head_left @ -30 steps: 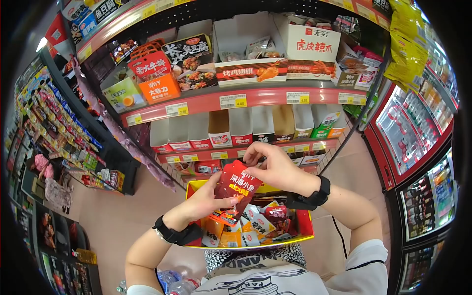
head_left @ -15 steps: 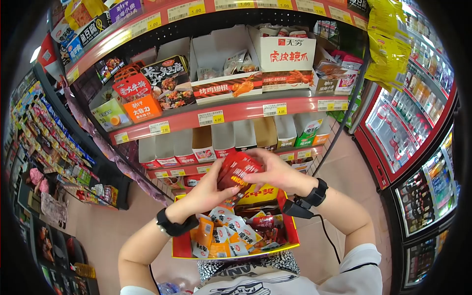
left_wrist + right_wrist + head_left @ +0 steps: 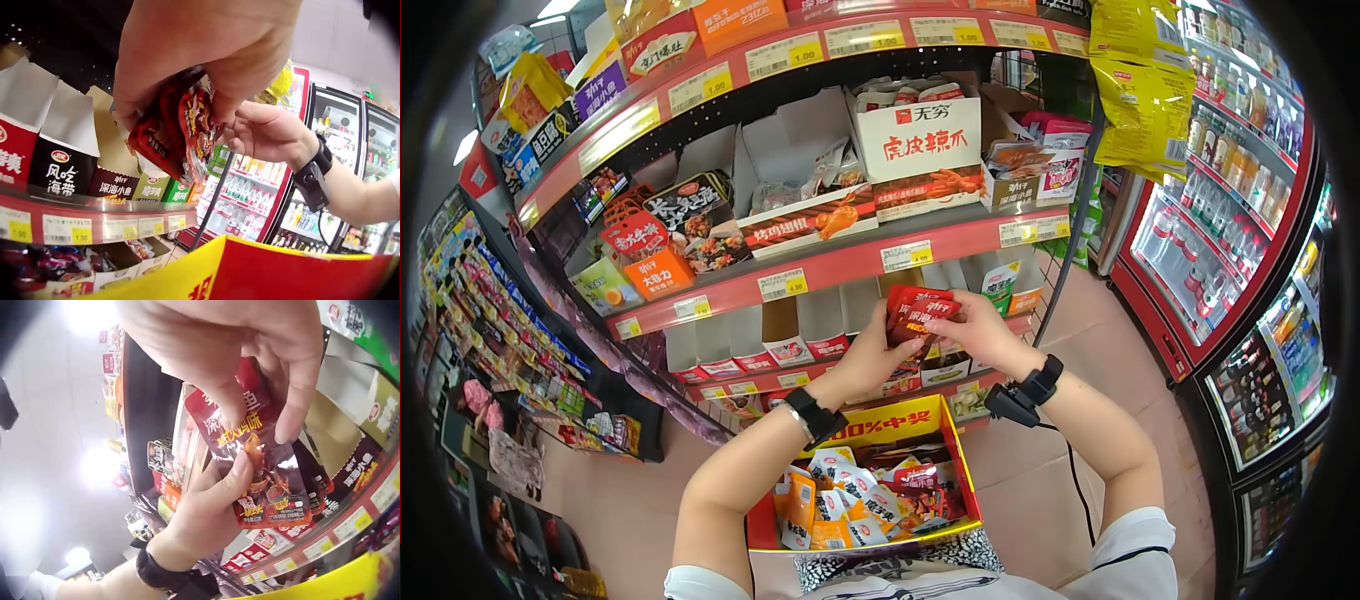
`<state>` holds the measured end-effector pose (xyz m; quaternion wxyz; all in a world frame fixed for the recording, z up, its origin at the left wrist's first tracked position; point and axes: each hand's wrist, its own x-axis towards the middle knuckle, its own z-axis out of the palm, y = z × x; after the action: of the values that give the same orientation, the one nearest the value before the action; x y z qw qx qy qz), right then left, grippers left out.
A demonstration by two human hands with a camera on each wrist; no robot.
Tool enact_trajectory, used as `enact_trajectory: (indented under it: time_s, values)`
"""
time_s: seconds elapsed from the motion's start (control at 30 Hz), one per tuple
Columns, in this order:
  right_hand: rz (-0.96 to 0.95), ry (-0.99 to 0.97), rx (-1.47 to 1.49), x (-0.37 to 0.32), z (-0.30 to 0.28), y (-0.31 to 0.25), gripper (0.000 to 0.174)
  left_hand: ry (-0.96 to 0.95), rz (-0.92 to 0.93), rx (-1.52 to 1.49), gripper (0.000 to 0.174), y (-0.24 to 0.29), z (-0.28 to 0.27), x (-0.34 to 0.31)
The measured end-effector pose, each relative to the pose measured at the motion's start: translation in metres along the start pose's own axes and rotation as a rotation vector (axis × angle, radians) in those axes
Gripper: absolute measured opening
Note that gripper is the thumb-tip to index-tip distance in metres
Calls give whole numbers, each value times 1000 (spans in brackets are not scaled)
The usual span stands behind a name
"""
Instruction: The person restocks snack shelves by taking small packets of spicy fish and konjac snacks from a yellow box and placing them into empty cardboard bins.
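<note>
Several red snack packets are stacked between both hands, in front of the lower shelf. The left hand grips the packets from the left side, its thumb across the front in the right wrist view. From the right, the right hand pinches the upper part of the same packets. The left wrist view shows the packets fanned slightly under the left hand. Below the hands, a red and yellow box holds orange, white and red packets.
Half-open display boxes line the lower shelf, with larger snack boxes above. Yellow bags hang at the shelf's right end. Glass-door drink coolers stand at the right. A cable hangs from the right wrist.
The hands have moved forward and up with the red packets, away from the box and closer to the lower shelf. The packets are bunched more closely, and the head view has shifted.
</note>
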<state>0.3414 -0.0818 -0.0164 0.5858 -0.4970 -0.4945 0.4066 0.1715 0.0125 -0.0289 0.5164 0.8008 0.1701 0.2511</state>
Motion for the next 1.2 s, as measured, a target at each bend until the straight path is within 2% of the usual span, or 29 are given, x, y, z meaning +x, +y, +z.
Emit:
enact_trajectory:
  time_s: [0.03,0.1,0.13,0.2,0.33,0.4,0.43,0.5,0.57,0.63,0.73,0.8,0.9,1.1,1.17,1.2]
  values:
    - [-5,1,2,6,-4,7,28,-1,2,5,57,-6,0,6]
    - [-137,25,-135,18,-10,18,25,71,-37,213,55,-10,0,17]
    - [-138,43,-118,22,-11,21,23,71,-34,218,55,-8,1,21]
    - [-136,57,-64,31,-11,27,23,165,-45,439,55,-2,3,25]
    - [-155,91,0,49,-14,42,23,230,-75,441,55,-13,2,36]
    - [-169,107,7,54,-17,47,24,337,58,394,56,-20,2,41]
    - [-181,124,15,57,-18,48,24,340,60,394,56,-20,2,43]
    - [-219,128,14,61,-19,51,25,369,84,655,54,-18,2,46]
    - [-259,132,13,64,-23,51,27,379,95,634,53,-17,3,51]
    - [-195,145,-144,63,-28,46,29,387,107,612,52,-21,5,58]
    - [-255,181,-106,66,-30,49,27,393,88,566,51,-33,9,67]
    - [-267,193,-113,65,-31,53,26,365,63,380,57,-43,12,71]
    - [-265,192,-134,64,-33,52,24,383,143,293,59,-61,17,76]
    - [-208,144,-295,69,-31,58,26,356,179,170,62,-81,18,75]
    - [-131,222,-691,63,-23,43,28,363,153,107,65,-79,20,69]
    - [-132,223,-691,65,-22,46,28,371,127,45,67,-77,21,66]
